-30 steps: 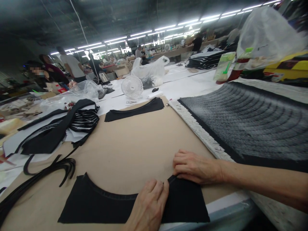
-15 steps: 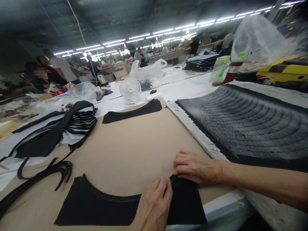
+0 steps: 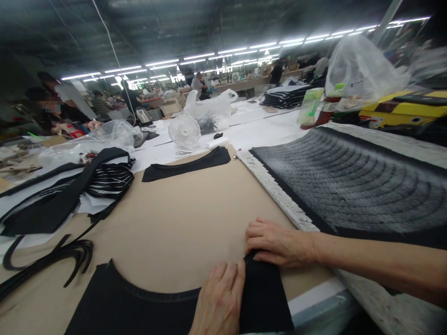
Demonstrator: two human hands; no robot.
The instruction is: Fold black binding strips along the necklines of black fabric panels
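A black fabric piece with a curved, narrow-folded upper edge lies on the tan board in front of me. My left hand rests palm down on it right of centre, its fingers laid forward and their tips at the curved edge; the thumb is hidden. Just beyond, my right hand is closed, its bent fingers pinching that edge near the piece's right end. The hands almost touch. Farther back on the board is a similar curved black piece.
Black strips and a pile of black and white pieces are at left. A dark sheet with curved rows covers the right-hand board. Behind stand a white fan, a plastic bag and bottles. People work in the background.
The view has shifted slightly, so most things sit a little farther left. Both hands stay at the same stretch of the fabric's curved edge, with little visible movement.
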